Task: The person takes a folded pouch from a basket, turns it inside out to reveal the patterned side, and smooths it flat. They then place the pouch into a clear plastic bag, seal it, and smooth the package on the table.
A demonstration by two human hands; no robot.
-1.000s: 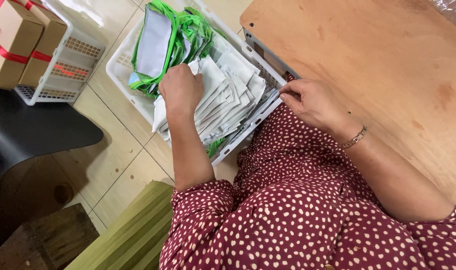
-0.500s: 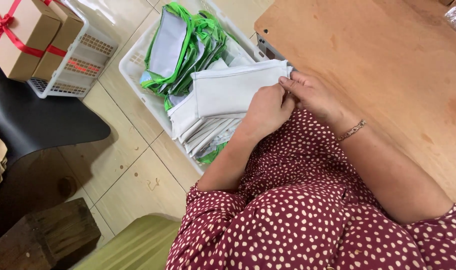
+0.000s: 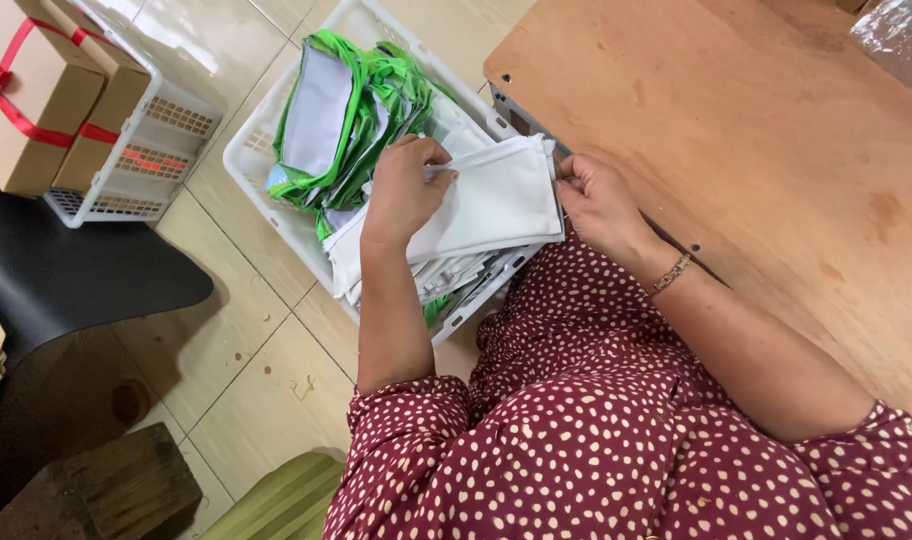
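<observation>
White cloth piece (image 3: 496,200) held over the white crate (image 3: 276,215), beside the wooden bench (image 3: 756,130) edge. Long axis runs from left hand (image 3: 406,190) to right hand (image 3: 596,200), tilted slightly. Left hand closed on its near end, fingers curled over the top. Right hand pinches the bench-side edge. Green-trimmed bags (image 3: 346,120) stand in the crate behind.

Wooden tabletop (image 3: 776,150) at right, surface marked. Second white crate (image 3: 141,150) on the tiled floor (image 3: 246,330) — two brown boxes (image 3: 46,90) with red ribbon inside. Black seat (image 3: 66,270), possibly a chair, alongside.
</observation>
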